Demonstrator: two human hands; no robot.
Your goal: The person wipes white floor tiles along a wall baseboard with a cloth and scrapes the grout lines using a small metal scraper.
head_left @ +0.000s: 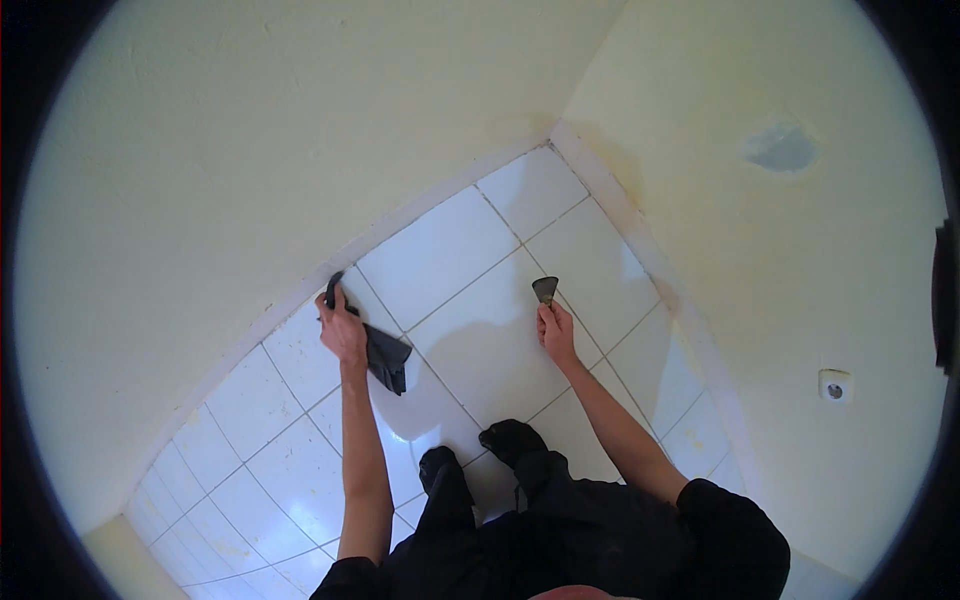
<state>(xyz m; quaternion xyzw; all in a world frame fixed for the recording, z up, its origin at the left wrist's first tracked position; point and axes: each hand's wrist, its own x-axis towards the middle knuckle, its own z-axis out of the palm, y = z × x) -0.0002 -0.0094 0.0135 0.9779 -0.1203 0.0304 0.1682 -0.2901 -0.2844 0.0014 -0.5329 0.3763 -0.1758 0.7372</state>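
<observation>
A crumpled black cloth [387, 358] is in my left hand [343, 331], whose fingers are closed around it close to the foot of the left wall. One end of the cloth pokes up past my fingers at the skirting, and the rest hangs down beside my wrist. My right hand [555, 331] grips a scraper [545, 289] by its handle. The scraper's dark, flared blade points away from me, over the white floor tiles [470, 350]. My fist hides most of the handle.
Pale skirting [425, 205] runs along both walls to a corner ahead. The right wall has a grey patch [783, 149] and a white socket [835, 386]. Yellowish specks mark the tiles at left [235, 545]. My feet in black socks [512, 440] stand on the floor.
</observation>
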